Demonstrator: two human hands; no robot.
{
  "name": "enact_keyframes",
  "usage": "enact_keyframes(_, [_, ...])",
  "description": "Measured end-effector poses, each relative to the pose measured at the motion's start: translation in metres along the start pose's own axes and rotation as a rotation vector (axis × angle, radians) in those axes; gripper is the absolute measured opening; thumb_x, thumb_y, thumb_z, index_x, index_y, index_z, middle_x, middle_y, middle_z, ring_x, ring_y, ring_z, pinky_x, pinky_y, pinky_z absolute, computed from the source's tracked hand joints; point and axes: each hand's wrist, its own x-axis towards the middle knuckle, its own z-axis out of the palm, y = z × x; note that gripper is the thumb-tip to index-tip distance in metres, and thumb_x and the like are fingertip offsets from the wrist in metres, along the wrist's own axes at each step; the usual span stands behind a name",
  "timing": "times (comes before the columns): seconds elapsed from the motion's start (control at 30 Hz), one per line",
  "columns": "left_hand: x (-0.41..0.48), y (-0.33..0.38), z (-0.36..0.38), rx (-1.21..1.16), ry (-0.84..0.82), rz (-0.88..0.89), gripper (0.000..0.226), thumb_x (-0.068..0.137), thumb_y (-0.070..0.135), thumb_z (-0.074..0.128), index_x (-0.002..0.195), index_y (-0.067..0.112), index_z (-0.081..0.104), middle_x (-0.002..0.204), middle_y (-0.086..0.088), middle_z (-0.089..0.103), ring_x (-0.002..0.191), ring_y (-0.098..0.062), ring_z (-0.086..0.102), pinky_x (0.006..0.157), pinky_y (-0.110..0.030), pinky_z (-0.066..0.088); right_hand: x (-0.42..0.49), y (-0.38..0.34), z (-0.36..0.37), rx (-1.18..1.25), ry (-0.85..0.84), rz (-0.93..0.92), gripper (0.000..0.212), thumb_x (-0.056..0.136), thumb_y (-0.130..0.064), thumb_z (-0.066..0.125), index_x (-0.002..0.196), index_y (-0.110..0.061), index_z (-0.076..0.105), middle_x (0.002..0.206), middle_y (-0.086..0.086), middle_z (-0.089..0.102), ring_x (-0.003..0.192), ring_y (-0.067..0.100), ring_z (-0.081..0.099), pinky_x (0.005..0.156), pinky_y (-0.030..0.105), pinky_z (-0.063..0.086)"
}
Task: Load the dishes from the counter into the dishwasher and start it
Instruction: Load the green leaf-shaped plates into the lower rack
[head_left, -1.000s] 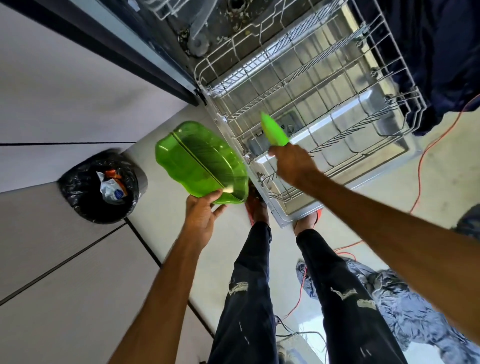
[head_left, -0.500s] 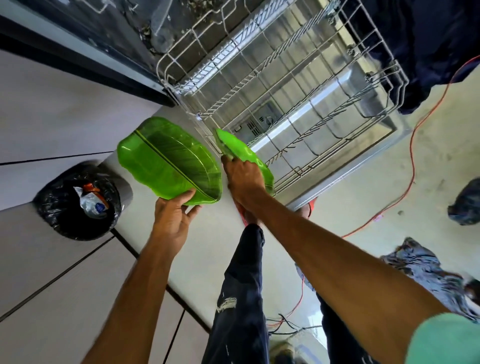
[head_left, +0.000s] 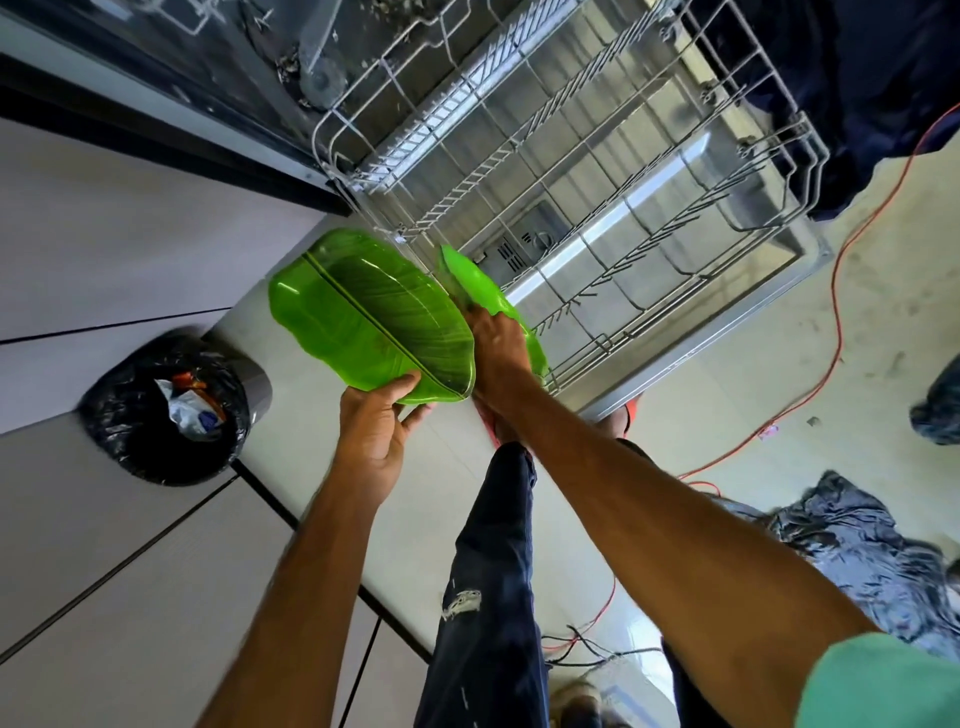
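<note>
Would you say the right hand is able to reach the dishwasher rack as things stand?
Probably yes: the right hand, gripping a green plate, is at the near corner of the pulled-out rack, and the wires beside it hold nothing.

Both arms are extended fwd and down, forearms bare. L grip (head_left: 374, 436) is clamped on the near rim of the leaf plate (head_left: 363, 317), thumb on top, fingers (head_left: 418, 410) under. R grip (head_left: 498, 358) is curled round a 2nd green plate (head_left: 478, 280), back of hand shown.
</note>
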Motion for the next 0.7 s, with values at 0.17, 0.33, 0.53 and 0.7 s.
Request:
enact_keyframes(0.17, [0.002, -0.001, 0.0, -0.036, -0.011, 0.001, 0.034, 0.09, -0.009, 0.061, 0.099, 0.023, 0.066, 0.099, 0.004, 0.073, 0.093, -0.017, 0.071, 0.068, -0.033, 0.059, 0.001, 0.016, -0.012, -0.049, -0.006, -0.02, 0.057, 0.094, -0.014, 0.059, 0.145, -0.023, 0.037, 0.106, 0.006, 0.071, 0.092, 0.034, 0.069, 0.066, 0.035, 0.043])
enact_keyframes(0.33, [0.004, 0.002, 0.002, -0.082, 0.007, -0.01, 0.035, 0.089, -0.009, 0.062, 0.108, 0.021, 0.063, 0.107, -0.001, 0.071, 0.099, -0.021, 0.069, 0.065, -0.031, 0.059, -0.008, 0.009, 0.0, -0.086, -0.036, -0.062, 0.062, 0.098, -0.017, 0.055, 0.153, -0.024, 0.028, 0.107, 0.007, 0.067, 0.09, 0.032, 0.068, 0.065, 0.037, 0.046])
enact_keyframes(0.53, [0.01, 0.003, -0.001, -0.099, 0.028, -0.014, 0.043, 0.088, -0.009, 0.063, 0.12, 0.019, 0.057, 0.116, -0.003, 0.068, 0.104, -0.024, 0.067, 0.064, -0.032, 0.059, 0.016, 0.013, 0.013, -0.069, -0.012, 0.037, 0.06, 0.098, -0.007, 0.055, 0.15, -0.017, 0.027, 0.108, 0.01, 0.064, 0.088, 0.028, 0.063, 0.064, 0.035, 0.037])
enact_keyframes(0.7, [0.014, 0.0, -0.004, -0.092, 0.034, -0.021, 0.036, 0.088, -0.009, 0.062, 0.113, 0.018, 0.061, 0.113, -0.004, 0.069, 0.102, -0.023, 0.068, 0.064, -0.032, 0.06, 0.037, 0.032, 0.013, -0.116, -0.06, 0.049, 0.058, 0.101, -0.009, 0.049, 0.153, -0.014, 0.024, 0.129, 0.015, 0.059, 0.11, 0.031, 0.062, 0.079, 0.039, 0.049])
